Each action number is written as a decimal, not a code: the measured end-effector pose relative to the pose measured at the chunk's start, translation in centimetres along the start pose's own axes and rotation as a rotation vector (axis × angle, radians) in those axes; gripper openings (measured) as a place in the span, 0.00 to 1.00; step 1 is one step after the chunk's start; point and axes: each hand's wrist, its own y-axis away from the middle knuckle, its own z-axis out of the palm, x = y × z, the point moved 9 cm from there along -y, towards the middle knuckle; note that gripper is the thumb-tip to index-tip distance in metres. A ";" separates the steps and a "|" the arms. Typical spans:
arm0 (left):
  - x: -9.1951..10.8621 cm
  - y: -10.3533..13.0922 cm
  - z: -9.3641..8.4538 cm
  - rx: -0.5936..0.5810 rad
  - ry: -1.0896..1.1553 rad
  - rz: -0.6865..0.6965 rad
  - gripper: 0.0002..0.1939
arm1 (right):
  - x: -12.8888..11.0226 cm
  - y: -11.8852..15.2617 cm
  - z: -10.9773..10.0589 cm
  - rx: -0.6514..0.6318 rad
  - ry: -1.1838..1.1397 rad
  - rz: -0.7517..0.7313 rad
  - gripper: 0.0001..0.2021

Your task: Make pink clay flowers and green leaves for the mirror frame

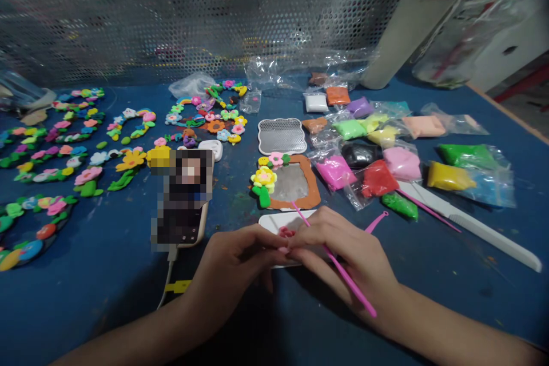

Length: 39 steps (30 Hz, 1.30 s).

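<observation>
Both hands meet over a white tray [268,221] near the front of the blue table. My left hand [240,254] pinches a small pink clay piece [283,250] from the left. Fingertips of my right hand [343,246] close on the same piece, while a pink stick tool [349,281] is held through that hand, its tip pointing up-left. Reddish clay [286,231] shows just behind the fingertips. Beyond the tray lies a mirror with a brown clay frame [312,183], decorated with a yellow flower [263,179], a pink flower and green leaves.
A phone [186,200] with a cable lies left of the hands. Clay-decorated rings [43,174] cover the left side. Bagged clay [380,178], a white knife [493,240] and a tall bottle [416,28] are at right. A bare mirror [281,136] lies behind.
</observation>
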 end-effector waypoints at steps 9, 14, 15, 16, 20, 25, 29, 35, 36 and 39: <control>-0.8 0.1 0.3 -0.028 -0.009 -0.103 0.03 | -0.5 0.0 0.3 -0.014 0.048 -0.056 0.04; -0.8 -0.1 0.6 -0.063 0.005 -0.104 0.04 | -0.5 -0.1 0.4 -0.030 0.058 -0.044 0.04; -0.7 -0.2 0.7 -0.068 0.010 -0.099 0.04 | -0.4 -0.1 0.4 -0.035 0.039 -0.028 0.04; -0.6 -0.2 0.6 -0.070 0.018 -0.090 0.05 | -0.3 -0.1 0.3 -0.038 0.015 -0.002 0.04; 0.1 -0.3 0.0 -0.029 0.056 -0.032 0.08 | 1.4 0.1 0.0 -0.033 -0.125 0.196 0.03; 1.1 -0.2 -0.5 0.004 -0.073 0.082 0.11 | 2.8 0.4 0.2 -0.051 -0.284 0.366 0.02; 2.3 0.2 -0.5 0.051 -0.303 0.255 0.07 | 3.0 0.4 0.3 -0.061 -0.318 0.415 0.04; 4.9 1.8 -0.6 0.218 -0.631 0.576 0.10 | 2.9 0.7 1.1 -0.079 -0.360 0.454 0.07; 5.1 2.0 -0.6 0.228 -0.655 0.602 0.09 | 2.8 0.7 1.3 -0.091 -0.374 0.454 0.07; 5.3 2.3 -0.4 0.223 -0.675 0.659 0.08 | 2.2 0.6 1.8 -0.149 -0.394 0.418 0.08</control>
